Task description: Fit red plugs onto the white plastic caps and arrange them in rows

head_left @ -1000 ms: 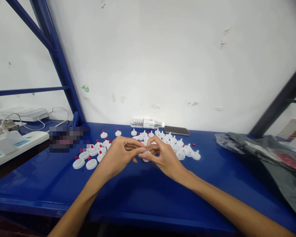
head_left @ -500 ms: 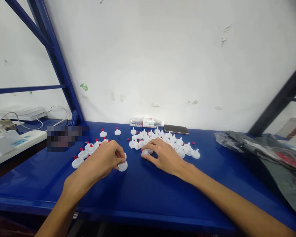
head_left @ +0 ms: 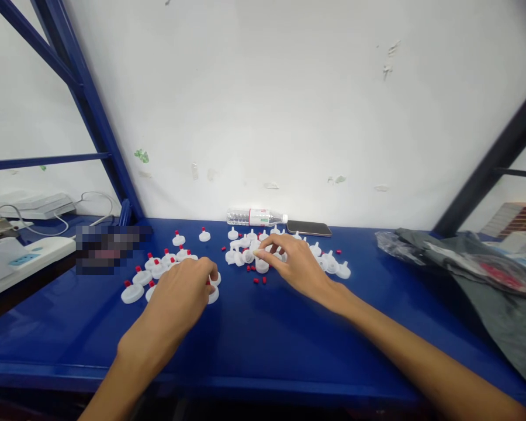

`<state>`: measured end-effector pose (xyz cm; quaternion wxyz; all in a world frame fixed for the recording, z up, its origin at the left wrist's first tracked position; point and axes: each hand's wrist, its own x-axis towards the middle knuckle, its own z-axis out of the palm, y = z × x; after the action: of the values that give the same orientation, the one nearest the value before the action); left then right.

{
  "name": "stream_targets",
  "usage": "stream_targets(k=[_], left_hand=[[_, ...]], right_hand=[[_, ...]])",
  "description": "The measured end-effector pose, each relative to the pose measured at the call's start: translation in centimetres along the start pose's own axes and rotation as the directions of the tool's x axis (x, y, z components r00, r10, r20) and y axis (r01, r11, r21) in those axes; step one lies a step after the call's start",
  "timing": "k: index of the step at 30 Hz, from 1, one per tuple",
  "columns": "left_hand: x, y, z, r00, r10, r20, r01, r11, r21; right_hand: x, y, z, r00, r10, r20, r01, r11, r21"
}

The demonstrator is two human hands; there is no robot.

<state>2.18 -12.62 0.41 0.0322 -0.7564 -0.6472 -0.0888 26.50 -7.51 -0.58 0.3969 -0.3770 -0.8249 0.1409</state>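
Note:
My left hand (head_left: 182, 298) is closed over the left group, its fingertips round the red tip of a white spout lid (head_left: 213, 295) that rests on the blue table. Around it stand several white lids with red tips (head_left: 132, 293). My right hand (head_left: 296, 263) reaches to the front of a heap of white spout lids without red tips (head_left: 331, 262). Thumb and forefinger pinch the spout of one white lid (head_left: 262, 266). Small loose red caps (head_left: 256, 281) lie just in front of it. My right hand hides part of the heap.
A clear plastic bottle (head_left: 257, 217) lies by the wall beside a dark phone (head_left: 309, 228). At left are a white power strip (head_left: 30, 257) and a blue frame post (head_left: 100, 117). Grey fabric and plastic bags (head_left: 473, 275) lie at right on the blue table (head_left: 263, 345).
My right hand has lifted off the loose red caps, uncovering them, and moved up to a white lid's spout. My left hand has shifted slightly left, and a red tip now shows by its fingers.

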Motion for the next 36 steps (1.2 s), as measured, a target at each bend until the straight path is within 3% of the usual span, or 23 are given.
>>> stream_targets(k=[5,7,11,14,19,23,25,28,30,33,36], left_hand=[[-0.3,2.7,-0.3,0.996,0.08,-0.039,-0.075,0.991,0.108],[-0.1,4.3,0.1,0.991,0.126,-0.042,-0.123,0.99,0.065],[0.9,6.4,1.8,0.974,0.216,0.062,-0.212,0.976,-0.055],[1.5,6.6,2.8,0.967,0.232,0.107,-0.223,0.971,-0.087],[1.8,6.1,3.1,0.966,0.24,0.095,-0.233,0.969,-0.076],[1.9,5.9,3.4,0.97,0.239,0.049,-0.232,0.965,-0.124],[2.0,5.9,3.3,0.971,0.235,-0.031,-0.236,0.947,-0.218],[1.9,5.9,2.5,0.959,0.172,-0.225,-0.259,0.854,-0.451],[1.7,6.0,1.6,0.947,0.074,-0.313,-0.264,0.732,-0.628],[1.4,6.2,0.3,0.953,-0.059,-0.296,-0.221,0.532,-0.817],[1.3,6.4,-0.4,0.965,-0.096,-0.245,-0.181,0.432,-0.884]], right_hand=[[-0.7,-0.1,-0.8,0.995,0.102,-0.006,-0.101,0.986,0.13],[-1.4,0.3,-1.1,0.99,0.139,-0.02,-0.134,0.974,0.184],[-2.5,1.6,-1.5,0.976,0.215,-0.035,-0.2,0.947,0.25],[-2.7,2.2,-1.6,0.967,0.256,-0.004,-0.243,0.921,0.305],[-2.5,1.5,-1.5,0.953,0.29,0.092,-0.302,0.861,0.409],[-2.5,1.0,-1.3,0.949,0.281,0.142,-0.313,0.801,0.51],[-2.5,0.9,-1.2,0.949,0.287,0.131,-0.311,0.79,0.529],[-2.5,1.0,-1.0,0.947,0.303,0.108,-0.308,0.758,0.574],[-2.4,0.9,-1.1,0.942,0.316,0.108,-0.311,0.711,0.631],[-2.4,0.6,-1.4,0.933,0.341,0.117,-0.32,0.636,0.702],[-2.4,0.2,-1.6,0.937,0.334,0.104,-0.301,0.619,0.725]])
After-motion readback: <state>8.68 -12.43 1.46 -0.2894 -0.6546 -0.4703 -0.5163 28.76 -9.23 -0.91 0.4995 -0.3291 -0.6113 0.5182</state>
